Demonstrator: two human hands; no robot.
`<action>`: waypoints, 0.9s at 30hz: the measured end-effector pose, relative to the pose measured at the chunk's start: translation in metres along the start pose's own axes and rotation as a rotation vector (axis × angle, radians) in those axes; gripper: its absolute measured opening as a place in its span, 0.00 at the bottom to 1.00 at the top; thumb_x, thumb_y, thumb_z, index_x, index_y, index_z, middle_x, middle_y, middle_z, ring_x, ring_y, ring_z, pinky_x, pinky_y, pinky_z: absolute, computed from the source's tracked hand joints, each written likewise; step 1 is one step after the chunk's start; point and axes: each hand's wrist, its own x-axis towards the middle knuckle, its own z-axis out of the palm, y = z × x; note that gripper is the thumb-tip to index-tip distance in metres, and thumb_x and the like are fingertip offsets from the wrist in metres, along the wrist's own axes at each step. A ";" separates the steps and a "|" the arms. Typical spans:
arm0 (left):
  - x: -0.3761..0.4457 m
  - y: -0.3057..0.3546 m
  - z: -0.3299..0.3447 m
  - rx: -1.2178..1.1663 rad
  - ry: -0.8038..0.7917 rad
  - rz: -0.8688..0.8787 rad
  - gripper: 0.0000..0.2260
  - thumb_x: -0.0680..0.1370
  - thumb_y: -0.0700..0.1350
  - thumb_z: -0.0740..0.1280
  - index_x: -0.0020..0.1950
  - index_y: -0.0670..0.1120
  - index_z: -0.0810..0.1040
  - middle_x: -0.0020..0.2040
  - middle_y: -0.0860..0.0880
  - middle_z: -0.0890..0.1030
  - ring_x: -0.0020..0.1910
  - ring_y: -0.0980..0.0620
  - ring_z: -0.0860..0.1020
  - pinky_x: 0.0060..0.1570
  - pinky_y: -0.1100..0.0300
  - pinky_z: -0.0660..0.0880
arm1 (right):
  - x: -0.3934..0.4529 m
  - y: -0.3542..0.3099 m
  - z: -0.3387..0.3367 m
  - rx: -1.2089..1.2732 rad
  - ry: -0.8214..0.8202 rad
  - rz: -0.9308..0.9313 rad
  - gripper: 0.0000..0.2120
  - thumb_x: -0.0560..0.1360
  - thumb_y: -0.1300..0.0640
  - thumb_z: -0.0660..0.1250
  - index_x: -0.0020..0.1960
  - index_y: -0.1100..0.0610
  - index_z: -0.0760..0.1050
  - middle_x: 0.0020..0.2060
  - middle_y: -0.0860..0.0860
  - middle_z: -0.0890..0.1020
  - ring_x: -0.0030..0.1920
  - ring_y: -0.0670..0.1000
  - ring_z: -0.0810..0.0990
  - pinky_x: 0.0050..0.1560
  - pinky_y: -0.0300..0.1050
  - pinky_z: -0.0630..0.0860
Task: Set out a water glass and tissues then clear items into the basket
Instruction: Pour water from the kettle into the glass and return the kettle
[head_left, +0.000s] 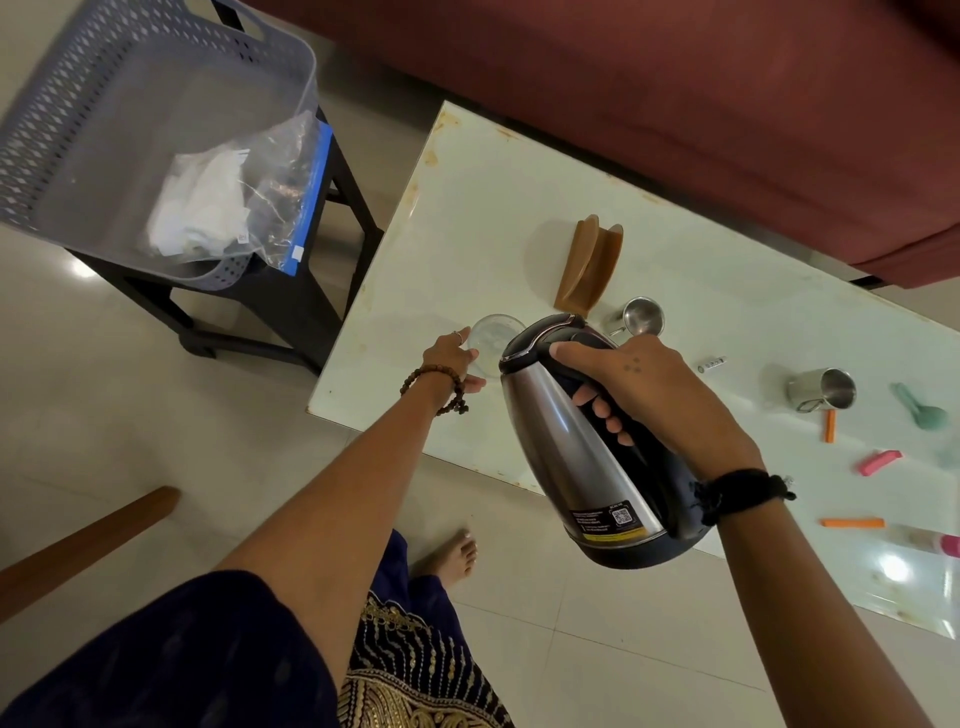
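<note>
A clear water glass (491, 336) stands near the left end of the white table (467, 218). My left hand (453, 361) wraps around its near side. My right hand (652, 387) grips the black handle of a steel electric kettle (576, 441), tilted with its lid end over the glass. A brown tissue holder (589, 267) stands just behind the kettle, with no tissues showing in it. The grey plastic basket (130, 104) sits on a dark stool at the left, with white tissues in a clear bag (208, 208) inside.
Two steel cups (643, 316) (823, 389) lie on the table to the right, with orange sticks (852, 523), a pink piece (878, 462) and a green spoon (919, 408). A maroon sofa (727, 104) runs behind the table. A wooden leg (88, 540) crosses the floor at lower left.
</note>
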 end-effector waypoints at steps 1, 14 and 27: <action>-0.001 0.000 0.000 0.017 -0.003 0.010 0.22 0.80 0.37 0.58 0.73 0.48 0.62 0.73 0.41 0.63 0.29 0.50 0.77 0.21 0.67 0.75 | 0.000 0.000 0.000 0.001 0.006 -0.003 0.21 0.69 0.43 0.67 0.33 0.62 0.79 0.16 0.47 0.74 0.16 0.44 0.70 0.19 0.31 0.67; -0.015 -0.013 -0.011 0.615 0.015 0.398 0.25 0.79 0.40 0.59 0.75 0.44 0.54 0.66 0.38 0.73 0.62 0.40 0.73 0.62 0.51 0.70 | -0.016 0.043 0.009 0.182 0.166 -0.057 0.21 0.70 0.43 0.69 0.31 0.61 0.78 0.16 0.50 0.74 0.17 0.46 0.70 0.19 0.34 0.68; -0.108 -0.020 -0.119 0.766 0.283 0.866 0.42 0.73 0.40 0.70 0.73 0.51 0.42 0.75 0.53 0.45 0.75 0.53 0.46 0.73 0.51 0.55 | -0.084 -0.018 0.046 0.526 0.177 -0.324 0.25 0.63 0.36 0.66 0.26 0.58 0.73 0.15 0.53 0.71 0.17 0.50 0.68 0.22 0.36 0.69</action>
